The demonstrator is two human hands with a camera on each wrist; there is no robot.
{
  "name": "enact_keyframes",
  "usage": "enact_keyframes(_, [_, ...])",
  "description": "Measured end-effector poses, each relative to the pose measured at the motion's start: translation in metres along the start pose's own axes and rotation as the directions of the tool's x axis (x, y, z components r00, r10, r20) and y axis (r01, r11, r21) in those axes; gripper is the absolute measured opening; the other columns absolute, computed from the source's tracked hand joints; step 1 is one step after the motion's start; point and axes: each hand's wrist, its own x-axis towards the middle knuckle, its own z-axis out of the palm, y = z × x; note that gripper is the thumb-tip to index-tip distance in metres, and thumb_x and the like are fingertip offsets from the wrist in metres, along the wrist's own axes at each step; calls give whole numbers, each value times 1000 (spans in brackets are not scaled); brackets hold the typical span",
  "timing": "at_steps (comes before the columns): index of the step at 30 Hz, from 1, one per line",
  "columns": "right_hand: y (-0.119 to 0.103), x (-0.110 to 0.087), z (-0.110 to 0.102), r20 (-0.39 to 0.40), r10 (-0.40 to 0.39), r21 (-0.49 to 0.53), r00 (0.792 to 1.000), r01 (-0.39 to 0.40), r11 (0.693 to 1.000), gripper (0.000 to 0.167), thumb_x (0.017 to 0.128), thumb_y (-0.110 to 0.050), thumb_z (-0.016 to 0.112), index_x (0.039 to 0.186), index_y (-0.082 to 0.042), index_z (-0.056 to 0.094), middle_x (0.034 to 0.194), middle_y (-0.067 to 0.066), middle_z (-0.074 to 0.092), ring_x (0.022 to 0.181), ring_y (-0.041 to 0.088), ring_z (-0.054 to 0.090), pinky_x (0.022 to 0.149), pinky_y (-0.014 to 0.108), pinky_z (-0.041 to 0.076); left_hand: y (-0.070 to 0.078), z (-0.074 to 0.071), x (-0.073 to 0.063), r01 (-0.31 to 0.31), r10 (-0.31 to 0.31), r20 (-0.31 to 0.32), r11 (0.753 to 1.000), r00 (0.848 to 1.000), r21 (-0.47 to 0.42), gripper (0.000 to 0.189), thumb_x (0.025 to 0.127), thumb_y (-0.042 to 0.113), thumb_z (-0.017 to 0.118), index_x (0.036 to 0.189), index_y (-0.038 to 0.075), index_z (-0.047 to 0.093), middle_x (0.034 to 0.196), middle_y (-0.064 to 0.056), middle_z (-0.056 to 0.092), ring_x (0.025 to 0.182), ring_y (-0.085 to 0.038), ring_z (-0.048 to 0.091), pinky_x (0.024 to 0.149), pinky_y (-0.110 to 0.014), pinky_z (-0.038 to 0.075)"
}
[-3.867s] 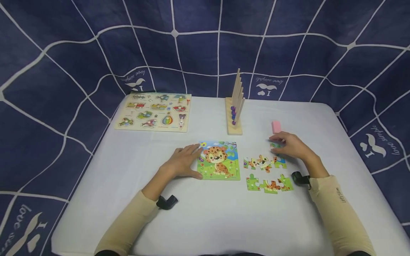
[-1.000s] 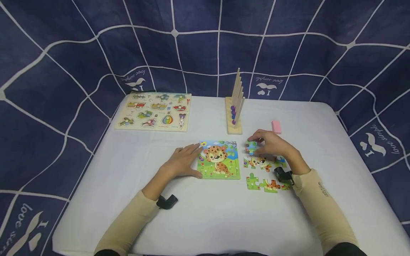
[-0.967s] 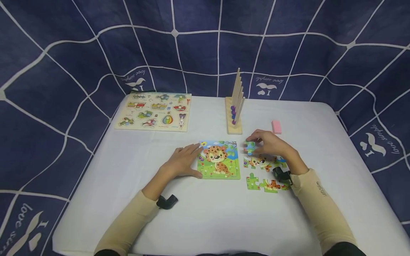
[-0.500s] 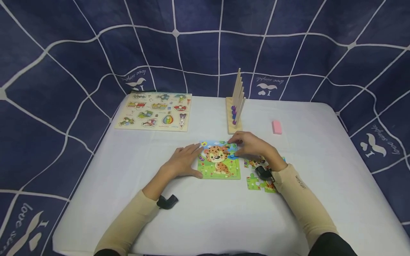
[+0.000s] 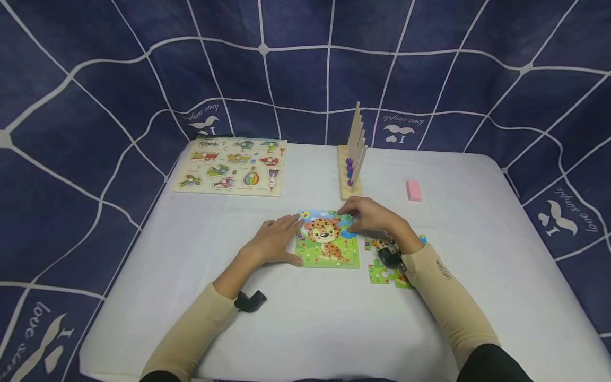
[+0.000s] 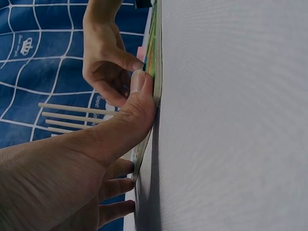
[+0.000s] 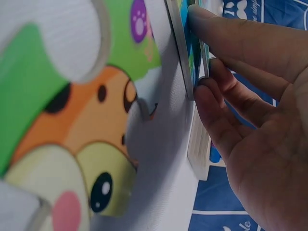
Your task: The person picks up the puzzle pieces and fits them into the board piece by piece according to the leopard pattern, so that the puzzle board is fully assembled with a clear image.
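Observation:
A square jigsaw board (image 5: 324, 260) with a spotted leopard cub lies flat in the middle of the table. My left hand (image 5: 272, 241) rests at its left side, fingers spread along the upper left and thumb (image 6: 138, 83) on the near left corner. Over the board's upper right corner, my right hand (image 5: 374, 215) pinches a blue and green puzzle piece (image 5: 347, 222) between thumb and fingers. In the right wrist view that piece shows edge-on, right at the board's surface. Loose puzzle pieces (image 5: 379, 274) lie to the right, partly hidden beneath my right wrist.
A wooden peg stand (image 5: 350, 193) with upright rods and purple and blue beads stands behind the board. A vehicle knob puzzle (image 5: 229, 170) lies at the back left. A pink block (image 5: 413, 191) sits at the right. Blue checked cloth (image 5: 296, 74) hangs behind the white table (image 5: 296, 329).
My right hand picked up the puzzle piece at the right and carried it left onto the board's upper right corner. Over the last half second it barely moves. My left hand stays in place.

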Motion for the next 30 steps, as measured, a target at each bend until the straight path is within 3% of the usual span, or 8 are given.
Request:
enact_keyframes(11, [-3, 5, 7, -43, -24, 14, 999, 25, 1000, 43, 79, -23, 80, 116, -4, 69, 110, 9, 64, 94, 20, 59, 83, 36, 53, 0, 0, 0, -2, 2, -3, 1000, 1000, -1, 112, 72, 67, 72, 157, 17, 20, 165, -7, 16, 151, -30, 18, 117, -57, 24])
enact_keyframes(19, [-6, 9, 12, -69, -14, -49, 998, 11, 999, 37, 81, -24, 79, 112, -6, 71, 104, 6, 65, 86, 16, 56, 75, 31, 49, 0, 0, -1, -5, 5, -4, 1000, 1000, -10, 112, 71, 67, 72, 157, 17, 20, 165, -7, 16, 151, -30, 19, 117, -57, 24])
enact_keyframes(30, [-11, 10, 9, -64, 20, -69, 998, -24, 997, 34, 79, -25, 81, 108, -8, 74, 102, 5, 68, 87, 16, 60, 77, 34, 52, -1, 0, 0, -14, 14, -14, 1000, 1000, 3, 112, 72, 68, 71, 157, 17, 20, 165, -7, 16, 151, -30, 20, 116, -56, 26])
